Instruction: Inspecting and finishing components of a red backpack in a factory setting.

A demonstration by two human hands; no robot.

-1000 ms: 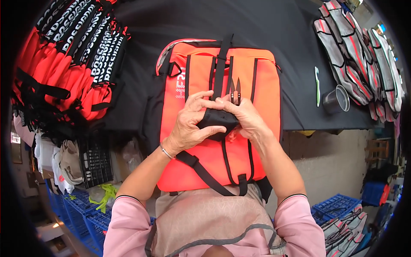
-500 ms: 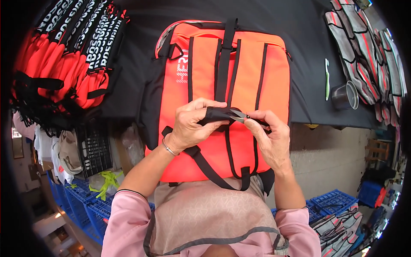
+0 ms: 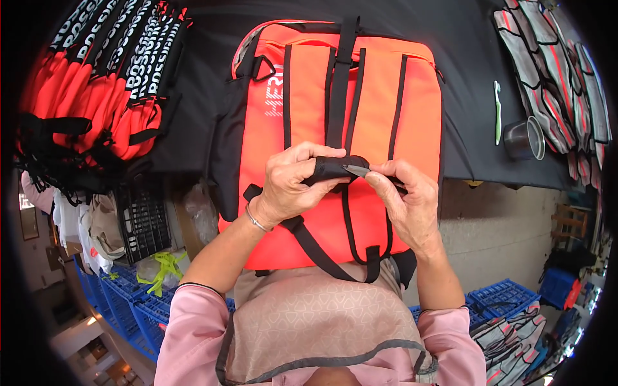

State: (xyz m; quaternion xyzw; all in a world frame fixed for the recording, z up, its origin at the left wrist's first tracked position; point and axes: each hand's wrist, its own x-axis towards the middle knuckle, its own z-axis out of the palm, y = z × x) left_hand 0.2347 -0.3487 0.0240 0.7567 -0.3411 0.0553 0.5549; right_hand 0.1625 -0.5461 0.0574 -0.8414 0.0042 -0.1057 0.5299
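A bright orange-red backpack (image 3: 264,199) with black straps lies in front of me, its shoulder-strap side up. Over its middle, my left hand (image 3: 290,177) is closed around a folded black strap end (image 3: 331,168). My right hand (image 3: 412,199) pinches small thread snips (image 3: 356,170), whose pointed metal blades touch the black fabric near its right end. The blades look nearly closed, and their handle is mostly hidden in my fingers. A black webbing strap (image 3: 322,257) loops down toward the backpack's lower edge.
Red and black bags (image 3: 96,83) are stacked at the far left. At the right lie a toothbrush (image 3: 497,112), a clear cup (image 3: 524,138) and grey fabric pieces (image 3: 547,71). Blue crates (image 3: 502,298) stand below the black-covered table (image 3: 470,154).
The snips' blades were spread apart and have come together against the black fabric. The view has shifted slightly; both hands keep their holds.
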